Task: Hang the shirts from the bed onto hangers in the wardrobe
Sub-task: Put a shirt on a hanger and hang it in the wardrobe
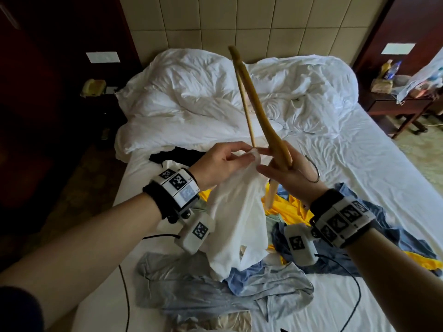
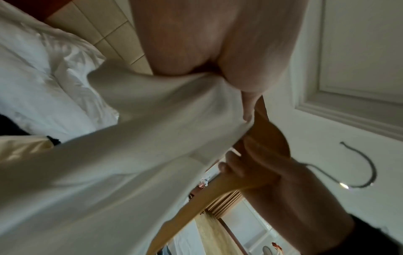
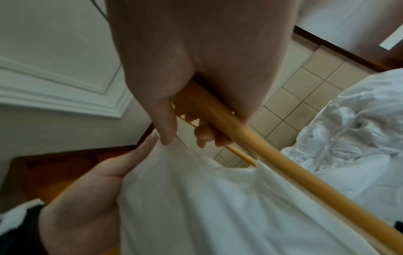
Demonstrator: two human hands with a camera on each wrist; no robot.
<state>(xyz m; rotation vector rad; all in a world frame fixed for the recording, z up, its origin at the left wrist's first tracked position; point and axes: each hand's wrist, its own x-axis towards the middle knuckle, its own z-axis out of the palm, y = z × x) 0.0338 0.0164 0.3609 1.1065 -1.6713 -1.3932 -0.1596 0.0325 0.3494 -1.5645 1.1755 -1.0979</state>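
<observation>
Right hand (image 1: 285,171) is wrapped round the neck of the hanger (image 1: 254,101), at the crown by the metal hook (image 1: 314,168), with one arm of the hanger pointing up and away over the bed (image 1: 359,149). Left hand (image 1: 223,161) pinches the top edge of the white shirt (image 1: 237,212), touching the hanger's lower bar; the rest of the shirt hangs slack down onto the pile (image 1: 263,279) of other shirts (blue, grey, yellow) at the near end of the bed. Looks like mid-threading: hanger going into the shirt opening, not seated yet. Handling guess: shirt is light, limp, thin cotton-type, no stiffness, so it'll bunch and slide off a smooth arm. Best held at the collar/shoulder seam, spreading the opening with the fingers. Hanger is rigid wood, smooth and light; grip at the neck gives control of both arms, and keep the hook clear of the fabric so it doesn't snag. Readable text: none on shirt or hanger. Wrist bands (image 1: 177,188) carry square black-and-white marker codes only. Bottles on the nightstand (image 1: 383,99) too small to read.
</observation>
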